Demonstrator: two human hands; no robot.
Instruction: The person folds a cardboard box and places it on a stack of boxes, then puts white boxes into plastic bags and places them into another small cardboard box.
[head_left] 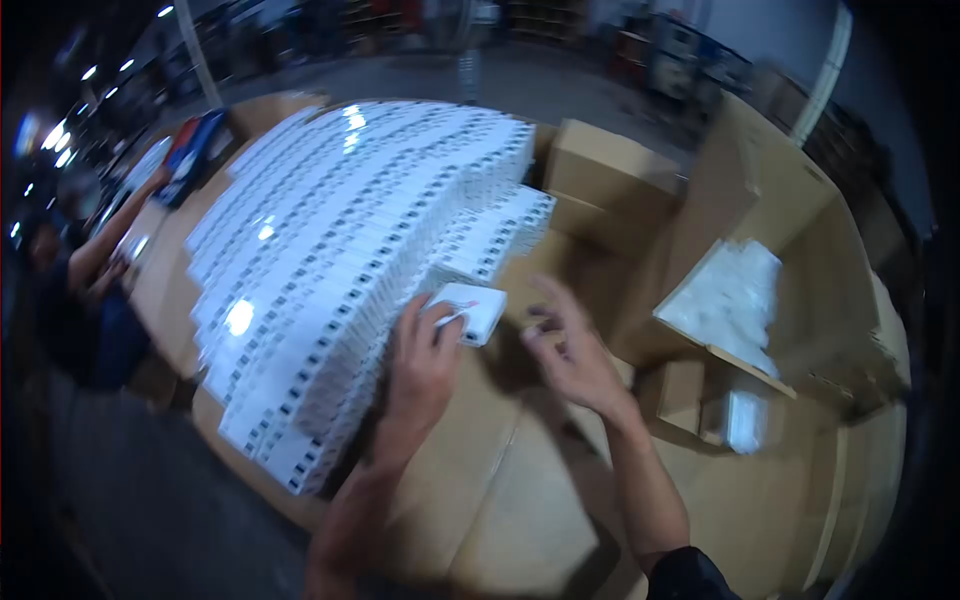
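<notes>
My left hand (422,352) grips a small flat white box (480,312) by its left side, with the fingers over its top. Faint reddish print shows on the box's upper face. To the right of that box, my right hand (575,355) is held up with its fingers apart and nothing in them. Beyond and to the left of my left hand stands a large block of tightly stacked white boxes (330,230), with small dark marks repeating along the rows. A lower step of the same boxes (500,235) runs along its right side.
A large open cardboard carton (790,300) at the right holds clear plastic-wrapped items (735,290). A smaller open carton (680,400) sits below it, with a shiny wrapped pack (745,420). Another carton (610,160) stands behind. At far left a person's arm (115,225) reaches toward a blue-and-red object (190,155).
</notes>
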